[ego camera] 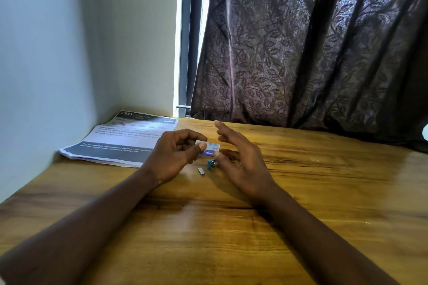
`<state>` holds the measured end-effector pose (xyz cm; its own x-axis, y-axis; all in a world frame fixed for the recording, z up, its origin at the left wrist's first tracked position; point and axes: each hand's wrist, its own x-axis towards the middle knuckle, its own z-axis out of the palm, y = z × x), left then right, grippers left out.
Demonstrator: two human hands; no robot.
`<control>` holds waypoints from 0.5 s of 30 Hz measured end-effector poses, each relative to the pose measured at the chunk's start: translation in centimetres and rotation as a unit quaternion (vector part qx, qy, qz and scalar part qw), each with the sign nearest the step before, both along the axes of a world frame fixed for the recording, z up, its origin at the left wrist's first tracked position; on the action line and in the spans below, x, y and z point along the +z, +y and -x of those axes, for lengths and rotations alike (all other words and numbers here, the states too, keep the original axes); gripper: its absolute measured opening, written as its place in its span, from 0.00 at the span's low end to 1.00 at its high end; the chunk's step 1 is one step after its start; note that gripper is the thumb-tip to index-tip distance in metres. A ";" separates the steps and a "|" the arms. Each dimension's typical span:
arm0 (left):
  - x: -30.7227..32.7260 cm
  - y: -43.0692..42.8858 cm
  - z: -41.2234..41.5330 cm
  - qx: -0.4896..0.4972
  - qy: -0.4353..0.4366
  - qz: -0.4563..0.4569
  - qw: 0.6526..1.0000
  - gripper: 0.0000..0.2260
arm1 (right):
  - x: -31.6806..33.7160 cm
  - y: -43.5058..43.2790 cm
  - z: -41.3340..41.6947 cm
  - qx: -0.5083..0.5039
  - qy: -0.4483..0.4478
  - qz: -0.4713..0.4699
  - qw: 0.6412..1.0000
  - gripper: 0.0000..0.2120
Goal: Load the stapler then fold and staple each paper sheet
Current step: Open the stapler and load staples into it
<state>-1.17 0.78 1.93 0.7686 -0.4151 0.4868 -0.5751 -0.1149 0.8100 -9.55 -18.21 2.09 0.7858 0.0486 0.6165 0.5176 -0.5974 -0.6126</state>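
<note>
Staples are met twice in the head view: a short silver staple strip (201,171) is laid loose on the counter (301,192), and a small blue-and-white staple box (211,149) is held just above it. The box is pinched at its left end by the left hand (171,155), so that grip is grasping the box. The box's long axis is pointed right, toward the right hand (240,157). The right grip is released: the fingers are spread, nothing is held, and the thumb is placed just beside the box's free end. The strip is found between the two hands, its long axis angled near-to-far. A blue and metal object (212,165), perhaps the stapler, is half hidden under the right thumb. White lettering on the box's blue band is seen upside down and cannot be read surely. On the paper stack (120,139), "2947" is legible; the remaining print is blurred.
</note>
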 end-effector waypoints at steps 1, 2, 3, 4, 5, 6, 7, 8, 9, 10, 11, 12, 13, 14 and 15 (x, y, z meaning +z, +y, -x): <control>0.1 -0.1 0.1 -0.008 0.014 0.014 1.000 0.07 | 0.1 -0.2 0.0 0.023 0.036 -0.073 0.996 0.28; 0.1 -0.2 0.2 -0.013 0.026 0.024 0.999 0.07 | 0.3 -0.3 -0.1 0.045 0.065 -0.136 0.987 0.25; 0.1 -0.3 0.3 -0.016 0.034 0.029 0.999 0.07 | 0.3 -0.4 -0.2 0.070 0.087 -0.187 0.976 0.23; 0.2 -0.3 0.3 -0.021 0.041 0.031 0.998 0.08 | 0.4 -0.5 -0.2 0.089 0.104 -0.225 0.965 0.22; 0.2 -0.4 0.3 -0.027 0.047 0.032 0.998 0.09 | 0.5 -0.4 -0.2 0.104 0.118 -0.254 0.954 0.20; 0.2 -0.4 0.3 -0.034 0.052 0.032 0.998 0.11 | 0.5 -0.3 -0.1 0.115 0.129 -0.278 0.945 0.17; 0.1 -0.3 0.3 -0.041 0.055 0.032 0.997 0.13 | 0.5 -0.2 0.0 0.126 0.139 -0.301 0.935 0.15; 0.1 -0.3 0.3 -0.045 0.058 0.033 0.997 0.14 | 0.4 -0.2 0.0 0.132 0.150 -0.326 0.924 0.13; 0.1 -0.4 0.4 -0.047 0.061 0.034 0.996 0.15 | 0.4 -0.2 0.1 0.136 0.163 -0.352 0.912 0.12; 0.1 -0.4 0.4 -0.046 0.063 0.037 0.996 0.15 | 0.4 -0.3 0.1 0.135 0.177 -0.375 0.900 0.12; 0.0 -0.5 0.4 -0.045 0.065 0.041 0.996 0.14 | 0.4 -0.3 0.1 0.134 0.190 -0.394 0.889 0.12; 0.0 -0.5 0.4 -0.045 0.067 0.045 0.996 0.13 | 0.4 -0.4 0.1 0.133 0.199 -0.407 0.882 0.12; -0.1 -0.6 0.4 -0.045 0.069 0.046 0.996 0.13 | 0.5 -0.4 0.1 0.134 0.205 -0.417 0.875 0.12; -0.1 -0.6 0.4 -0.046 0.072 0.046 0.995 0.12 | 0.4 -0.4 0.0 0.129 0.206 -0.423 0.873 0.12; -0.1 -0.6 0.4 -0.048 0.077 0.047 0.995 0.12 | 0.5 -0.4 0.0 0.120 0.204 -0.425 0.874 0.11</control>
<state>-1.59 0.14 1.84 0.7963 -0.4483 0.4062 -0.4481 0.0140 0.8938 -9.59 -18.57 2.58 0.9786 -0.0969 0.1818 0.2011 0.2586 -0.9448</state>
